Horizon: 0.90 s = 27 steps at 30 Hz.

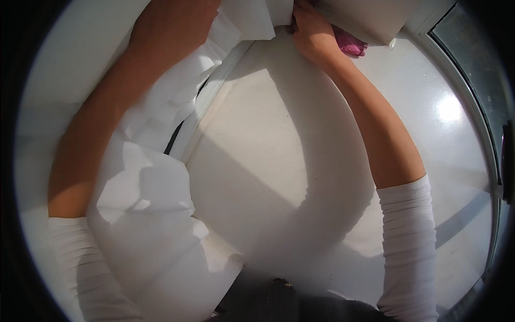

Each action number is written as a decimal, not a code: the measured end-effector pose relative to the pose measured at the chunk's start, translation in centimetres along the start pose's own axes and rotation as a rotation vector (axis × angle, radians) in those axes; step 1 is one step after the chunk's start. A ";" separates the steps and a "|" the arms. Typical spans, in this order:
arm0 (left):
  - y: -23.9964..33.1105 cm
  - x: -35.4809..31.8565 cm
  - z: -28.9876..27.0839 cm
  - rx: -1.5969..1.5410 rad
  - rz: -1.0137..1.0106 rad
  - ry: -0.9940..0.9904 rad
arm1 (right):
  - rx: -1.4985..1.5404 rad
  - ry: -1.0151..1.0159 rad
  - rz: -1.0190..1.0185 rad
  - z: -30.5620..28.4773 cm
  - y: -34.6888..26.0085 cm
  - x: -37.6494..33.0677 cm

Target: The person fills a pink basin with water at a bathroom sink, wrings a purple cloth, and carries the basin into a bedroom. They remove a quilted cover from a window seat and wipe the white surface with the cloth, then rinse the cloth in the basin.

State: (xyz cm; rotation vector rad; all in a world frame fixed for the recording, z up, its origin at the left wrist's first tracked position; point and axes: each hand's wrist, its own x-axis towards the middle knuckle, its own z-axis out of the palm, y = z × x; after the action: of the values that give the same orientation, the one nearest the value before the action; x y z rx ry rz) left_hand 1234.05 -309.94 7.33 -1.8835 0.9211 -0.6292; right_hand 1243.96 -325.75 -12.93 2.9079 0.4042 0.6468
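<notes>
At the top right, my right hand [311, 29] is closed on a dark pink cloth [351, 43]; folds of it show behind the wrist and a dark bit shows by the fingertips. Hand and cloth rest near the far end of a white sill-like surface [252, 129]. My left hand [179, 21] reaches to the top edge of the view, over white creased sheet material [147, 185], perhaps a blind or curtain. Its fingers are cut off by the edge, so their grip is hidden. The white sheet hangs in folds along my left forearm.
A window frame [472, 91] with dark glass curves along the right side. A pale ledge or wall block [375, 19] stands behind the cloth. Under the white sheet runs a narrow white rail [188, 137] with a dark gap. Dark clothing [268, 300] shows at the bottom.
</notes>
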 end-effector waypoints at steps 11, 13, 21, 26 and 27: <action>0.1 -1.9 0.7 -0.250 -0.147 0.043 | 1.073 -0.150 -0.401 -15.3 -12.5 -17.2; -0.3 -1.5 0.7 -0.281 -0.133 0.064 | 1.213 -0.288 -0.536 -17.8 -15.3 -20.7; 0.2 0.8 1.2 -0.585 -0.257 0.099 | 1.822 -1.138 -0.755 -21.0 -6.7 -29.9; 1.0 -3.1 6.8 -0.838 -0.536 0.196 | 2.005 -0.586 -0.119 -24.1 -5.9 -24.6; 1.6 -0.1 4.8 -1.082 -0.657 0.118 | 1.826 -0.381 0.005 -23.0 -6.9 -24.3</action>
State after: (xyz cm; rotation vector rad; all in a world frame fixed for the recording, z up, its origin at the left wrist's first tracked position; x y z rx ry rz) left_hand 1236.94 -307.88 3.74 -3.2202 0.7507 -0.6774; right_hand 1211.22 -324.46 -3.18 4.3349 1.5379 -0.8868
